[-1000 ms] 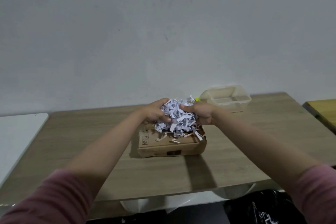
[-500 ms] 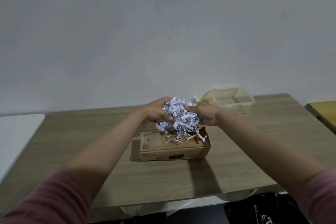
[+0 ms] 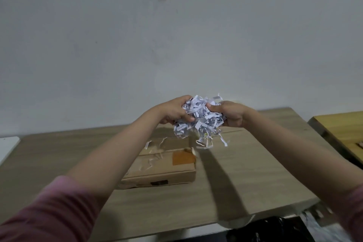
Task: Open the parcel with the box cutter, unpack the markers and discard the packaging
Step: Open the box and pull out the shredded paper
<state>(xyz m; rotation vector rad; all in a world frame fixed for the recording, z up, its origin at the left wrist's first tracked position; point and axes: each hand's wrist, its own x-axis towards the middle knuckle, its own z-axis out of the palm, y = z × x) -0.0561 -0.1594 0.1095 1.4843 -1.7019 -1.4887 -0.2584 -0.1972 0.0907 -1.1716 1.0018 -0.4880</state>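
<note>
A clump of white shredded paper [image 3: 198,120] hangs in the air above the table, pressed between my left hand [image 3: 172,110] and my right hand [image 3: 228,113]. Below and slightly left of it lies the opened brown cardboard parcel [image 3: 163,165] on the wooden table [image 3: 245,173], with a few loose paper strips and an orange patch [image 3: 182,158] on its top. Some strips dangle from the clump over the parcel's right end. No markers or box cutter are in view.
A black bin bag [image 3: 271,230] sits below the table's front edge at lower right. A second yellowish wooden table [image 3: 339,129] stands at the right. A white surface [image 3: 7,147] borders the left side. A plain grey wall rises behind.
Both hands have lifted the shredded paper clear of the parcel and shifted it to the right. The view has tilted, and the clear plastic container behind is now hidden.
</note>
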